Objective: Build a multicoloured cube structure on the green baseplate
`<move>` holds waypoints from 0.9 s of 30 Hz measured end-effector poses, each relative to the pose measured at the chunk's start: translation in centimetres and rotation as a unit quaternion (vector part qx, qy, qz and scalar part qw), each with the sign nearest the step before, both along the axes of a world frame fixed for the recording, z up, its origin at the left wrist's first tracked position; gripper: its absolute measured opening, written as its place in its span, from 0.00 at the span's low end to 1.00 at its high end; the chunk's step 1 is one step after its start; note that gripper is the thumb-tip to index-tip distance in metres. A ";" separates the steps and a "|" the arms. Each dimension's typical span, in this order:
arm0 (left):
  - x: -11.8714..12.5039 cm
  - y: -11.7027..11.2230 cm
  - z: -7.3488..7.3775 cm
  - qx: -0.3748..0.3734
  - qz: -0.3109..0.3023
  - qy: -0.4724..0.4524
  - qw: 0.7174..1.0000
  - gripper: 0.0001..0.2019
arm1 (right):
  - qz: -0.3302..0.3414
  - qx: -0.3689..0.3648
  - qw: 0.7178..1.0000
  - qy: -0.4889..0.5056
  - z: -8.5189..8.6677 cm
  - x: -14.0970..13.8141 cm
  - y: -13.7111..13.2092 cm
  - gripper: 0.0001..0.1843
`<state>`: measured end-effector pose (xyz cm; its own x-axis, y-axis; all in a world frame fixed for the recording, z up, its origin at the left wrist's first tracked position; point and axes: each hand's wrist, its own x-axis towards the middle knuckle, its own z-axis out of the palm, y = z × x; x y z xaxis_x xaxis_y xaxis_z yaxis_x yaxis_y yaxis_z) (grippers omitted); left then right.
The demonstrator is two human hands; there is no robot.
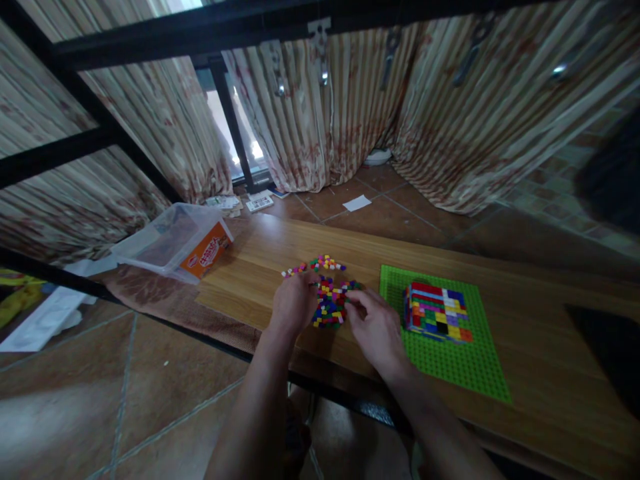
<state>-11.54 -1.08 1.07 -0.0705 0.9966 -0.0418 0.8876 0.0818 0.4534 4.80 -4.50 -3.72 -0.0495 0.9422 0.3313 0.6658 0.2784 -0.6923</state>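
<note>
A loose heap of small toy building bricks in many colours lies on the wooden table, with a thinner scatter of bricks just behind it. At the heap's left side is my left hand, its fingers curled in at the bricks; whatever they pinch is too small to name. My right hand is bent over the right edge of the heap, thumb and forefinger drawn together, and what lies between them cannot be made out. Right of it, a multicoloured block built of bricks sits on a green studded baseplate.
A clear plastic bin with an orange label stands at the table's left end. The wooden tabletop runs rightward to a dark flat object. Behind are striped curtains and a tiled floor with papers.
</note>
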 end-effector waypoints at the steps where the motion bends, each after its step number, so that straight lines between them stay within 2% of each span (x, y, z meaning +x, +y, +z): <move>1: 0.0 0.0 0.0 -0.002 -0.002 0.005 1.000 0.15 | 0.006 0.001 1.000 -0.001 0.0 0.0 -0.3 0.08; 6: 0.1 0.1 0.2 -0.024 -0.007 0.034 0.999 0.15 | 0.030 0.009 0.998 -0.061 -0.2 -0.9 -1.2 0.10; 10: 0.1 0.1 0.2 -0.016 -0.010 0.040 0.999 0.15 | 0.015 0.016 0.995 -0.101 -0.2 -2.0 -1.1 0.13; 18: -0.4 0.3 -0.4 0.012 -0.001 0.011 1.000 0.14 | -0.011 0.026 0.994 -0.101 -0.8 -2.2 -0.3 0.11; 27: -0.9 0.0 0.6 0.020 0.015 -0.028 0.999 0.13 | -0.022 0.046 0.995 -0.090 -0.4 -1.5 -0.5 0.14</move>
<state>-12.45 -1.06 1.72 -0.0991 0.9951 -0.0074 0.8585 0.0892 0.5050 3.33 -4.97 -4.10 -0.0747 0.9109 0.4058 0.7899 0.3024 -0.5335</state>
